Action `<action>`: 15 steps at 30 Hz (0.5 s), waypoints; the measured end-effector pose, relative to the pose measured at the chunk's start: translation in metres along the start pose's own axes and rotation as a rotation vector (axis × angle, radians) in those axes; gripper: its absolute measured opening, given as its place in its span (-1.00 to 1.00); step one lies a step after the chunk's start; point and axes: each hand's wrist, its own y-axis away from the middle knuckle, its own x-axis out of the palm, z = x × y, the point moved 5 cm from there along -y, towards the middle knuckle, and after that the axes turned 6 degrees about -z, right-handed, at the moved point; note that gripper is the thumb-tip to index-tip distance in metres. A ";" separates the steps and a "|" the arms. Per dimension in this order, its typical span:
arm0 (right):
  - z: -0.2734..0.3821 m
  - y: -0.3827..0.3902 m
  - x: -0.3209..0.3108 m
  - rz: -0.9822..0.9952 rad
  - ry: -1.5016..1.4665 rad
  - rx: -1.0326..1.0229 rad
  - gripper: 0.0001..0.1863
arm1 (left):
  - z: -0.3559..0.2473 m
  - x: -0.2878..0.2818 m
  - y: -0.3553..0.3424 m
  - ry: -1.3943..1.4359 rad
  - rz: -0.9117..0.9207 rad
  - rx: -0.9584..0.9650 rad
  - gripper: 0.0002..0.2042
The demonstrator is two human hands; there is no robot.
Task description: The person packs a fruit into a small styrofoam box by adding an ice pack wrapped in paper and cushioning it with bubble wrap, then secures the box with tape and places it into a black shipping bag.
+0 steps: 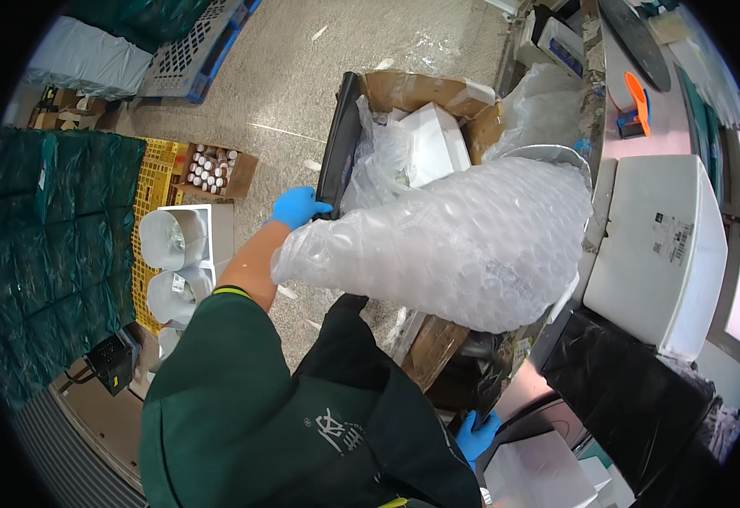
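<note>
My left hand (296, 207), in a blue glove, is closed on the near end of a long, smooth black piece (341, 140) that stands along the left side of an open cardboard box (395, 85). Right beside this hand, a big bulging bundle of clear bubble wrap (463, 241) stretches across the middle to the bench side. It hides part of the box. Lower right, my right hand (477, 436), also gloved in blue, is at a dark edge beside the bench; its fingers are partly hidden, and whether it grips anything is unclear.
Inside the box are a white foam block (433, 146) and crumpled clear plastic. At right, a white container (654, 250) and an orange-handled tool (637, 102) rest on the bench. On the left stand a carton of small bottles (211, 172), white tubs (171, 240) and stacked green-wrapped packs (57, 245).
</note>
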 end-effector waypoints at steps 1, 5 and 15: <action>0.005 0.000 -0.001 0.015 0.000 -0.004 -0.65 | 0.001 -0.003 -0.001 0.038 -0.077 0.105 -0.58; 0.014 -0.001 -0.005 0.036 -0.031 -0.036 -0.68 | -0.010 -0.044 0.002 0.148 -0.168 0.220 -0.62; -0.015 0.006 -0.002 -0.029 -0.241 -0.030 -0.62 | -0.128 -0.229 0.161 1.672 -0.021 0.410 -0.81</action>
